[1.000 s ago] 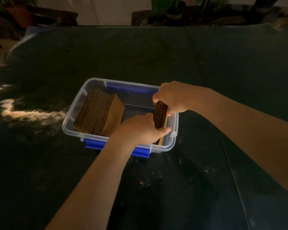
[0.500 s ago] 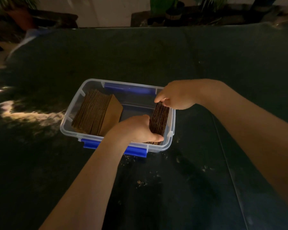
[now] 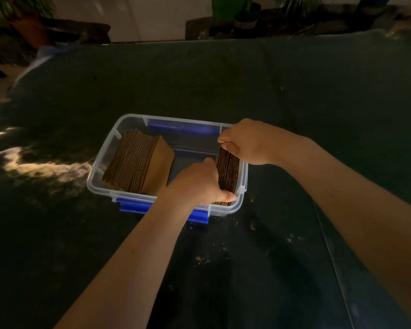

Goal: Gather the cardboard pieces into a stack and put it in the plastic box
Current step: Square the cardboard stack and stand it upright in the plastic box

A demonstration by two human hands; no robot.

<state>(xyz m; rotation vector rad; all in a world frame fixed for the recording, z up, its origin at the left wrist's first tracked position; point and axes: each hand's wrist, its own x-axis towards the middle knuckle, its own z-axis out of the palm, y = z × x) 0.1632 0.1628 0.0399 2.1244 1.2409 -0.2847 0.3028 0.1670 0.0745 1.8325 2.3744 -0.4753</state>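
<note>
Head view. A clear plastic box (image 3: 105,176) with blue latches (image 3: 133,206) on its near and far long sides sits on a dark cloth-covered surface (image 3: 223,79). Inside, at the left end, a large stack of cardboard pieces (image 3: 138,166) stands on edge and leans toward the left wall, its brown face turned to the right. At the right end, a smaller stack of cardboard (image 3: 228,173) also stands on edge, close against the right wall and inside the rim.

The left hand (image 3: 197,184) reaches in from the near side and is closed on the smaller stack: its thumb lies across the near lower edge of the stack, while the other fingers press against the stack's left face. The right hand (image 3: 244,142) comes from the right and curls over the stack's far upper edge, fingers bent down onto the top; it is closed on the cardboard, though the fingertips themselves are hidden. The box floor between the two stacks is bare.

Small pale crumbs (image 3: 201,258) are scattered on the cloth near the box, toward the viewer. A patch of light (image 3: 45,167) falls on the cloth to the left of the box. Potted plants (image 3: 233,10) stand beyond the far edge of the surface, dim and partly cropped.
</note>
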